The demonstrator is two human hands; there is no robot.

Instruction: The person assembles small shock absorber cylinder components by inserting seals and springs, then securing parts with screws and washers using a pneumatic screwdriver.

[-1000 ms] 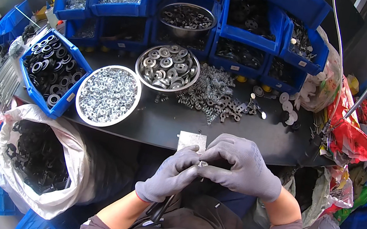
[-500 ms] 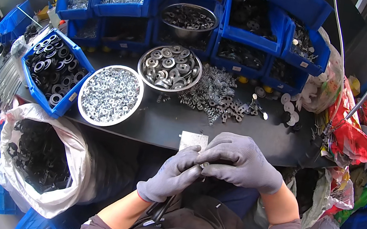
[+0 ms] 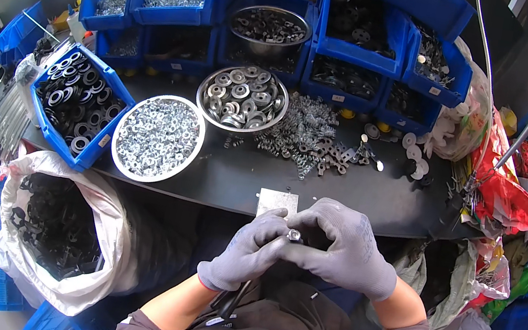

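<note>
Both my hands wear grey gloves and meet in front of me, just off the table's near edge. My left hand (image 3: pixel 245 250) is closed, its fingertips pressed against a small shiny metal piece (image 3: pixel 294 235) whose exact kind I cannot make out. My right hand (image 3: pixel 350 254) curls round from the other side, thumb and forefinger closing on the same piece with a gap in the curl. Beneath the left hand, slim dark rod-like parts (image 3: pixel 232 304) hang down; whether it holds them is hidden. A flat silver metal plate (image 3: pixel 277 201) lies at the table edge, just beyond my fingers.
On the black table (image 3: pixel 226 179) stand a bowl of small silver nut-like parts (image 3: pixel 159 139), a steel bowl of washers (image 3: pixel 242 98), and loose springs (image 3: pixel 302 129). Blue bins (image 3: pixel 354 96) line the back. A white sack (image 3: pixel 68 236) of dark parts sits left; a red bag (image 3: pixel 507 187) lies right.
My right hand has tilted and shifted slightly down, its finger curl opening wider. The small metal piece between the hands shows more plainly now. The left hand has hardly moved.
</note>
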